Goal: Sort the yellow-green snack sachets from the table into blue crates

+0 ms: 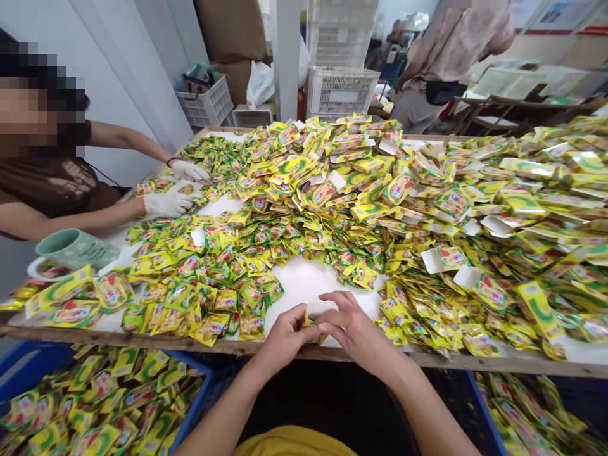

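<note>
"What lay nearest us?"
"Two blue plastic bins (481, 405) of flat yellow printed packs (118, 405). Beyond them, at the near edge of the white-topped, wooden-rimmed desk (304, 282), our left hand (284, 329) pinched a small yellow piece (306, 315), mostly hidden. Our right hand (354, 324) met it there, forefinger lifted; we couldn't tell whether it gripped too."

"What worried us?"
"Fingertips alone seemed to hold that piece, so it could have slipped. Shiny green-and-yellow sachets (185, 294) lay close to the edge; a brushing forearm might have swept some off. A knock could have toppled the pale-green mug (90, 247) beside them. Farther on, the steep heap of yellow thin-card cartons (318, 190) might have slid if jostled, near the co-worker's white-gloved hands (166, 204)."

"Could we read any brand?"
"None. The sachets and cartons showed red and green artwork with pinkish lettering, too small for us. The mug's dark words were blurred. Behind, we made out no writing on the white plastic crates (339, 88)."
</note>
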Demonstrator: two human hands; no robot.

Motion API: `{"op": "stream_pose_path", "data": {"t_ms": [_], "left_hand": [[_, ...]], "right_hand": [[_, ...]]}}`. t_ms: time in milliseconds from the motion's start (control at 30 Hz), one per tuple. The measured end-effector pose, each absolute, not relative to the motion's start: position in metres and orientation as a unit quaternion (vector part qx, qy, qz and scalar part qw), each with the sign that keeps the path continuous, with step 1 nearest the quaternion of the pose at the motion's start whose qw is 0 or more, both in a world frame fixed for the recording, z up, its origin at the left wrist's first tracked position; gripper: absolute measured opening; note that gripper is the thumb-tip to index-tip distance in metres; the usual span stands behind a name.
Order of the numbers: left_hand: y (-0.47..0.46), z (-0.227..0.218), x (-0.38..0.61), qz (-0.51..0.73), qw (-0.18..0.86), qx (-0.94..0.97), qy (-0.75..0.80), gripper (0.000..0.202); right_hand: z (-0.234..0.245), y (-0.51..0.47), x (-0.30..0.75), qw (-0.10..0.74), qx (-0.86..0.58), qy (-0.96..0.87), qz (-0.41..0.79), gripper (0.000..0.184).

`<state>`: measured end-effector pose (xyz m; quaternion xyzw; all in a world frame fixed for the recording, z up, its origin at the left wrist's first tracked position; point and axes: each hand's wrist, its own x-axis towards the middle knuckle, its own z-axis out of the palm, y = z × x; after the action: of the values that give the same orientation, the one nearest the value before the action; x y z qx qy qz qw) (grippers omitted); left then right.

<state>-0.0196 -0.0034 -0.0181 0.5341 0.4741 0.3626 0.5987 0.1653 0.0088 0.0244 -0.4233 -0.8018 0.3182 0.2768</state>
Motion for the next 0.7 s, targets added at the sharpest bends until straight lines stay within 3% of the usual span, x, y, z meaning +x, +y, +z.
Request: {"op": "stream_pose_path", "data": {"t_ms": [133, 233, 300, 467, 700], "left_hand": [[-0.008, -0.008, -0.022, 0.390, 0.656, 0.481, 0.432, 0.033], [-0.010, 0.003, -0.023, 0.366, 0.688, 0.457, 0.429, 0.033], [-0.008, 0.008, -0.023, 0.353, 0.686, 0.449, 0.450, 0.028], [-0.003, 0.004, -0.026, 0.442, 0.583, 0.428, 0.531, 0.021], [0.001, -0.011, -0.029, 0.456, 0.498, 0.533, 0.509, 0.022]], "right_hand": [[0.009, -0.007, 0.165, 0.425, -0.525, -0.588, 0.444, 0.021], [0.000, -0.014, 0.153, 0.407, -0.522, -0.436, 0.610, 0.028], [-0.001, -0.015, 0.144, 0.391, -0.507, -0.401, 0.656, 0.027], [0.006, -0.004, 0.134, 0.455, -0.472, -0.483, 0.581, 0.025], [0.002, 0.010, 0.134, 0.456, -0.511, -0.443, 0.579, 0.033]]}}
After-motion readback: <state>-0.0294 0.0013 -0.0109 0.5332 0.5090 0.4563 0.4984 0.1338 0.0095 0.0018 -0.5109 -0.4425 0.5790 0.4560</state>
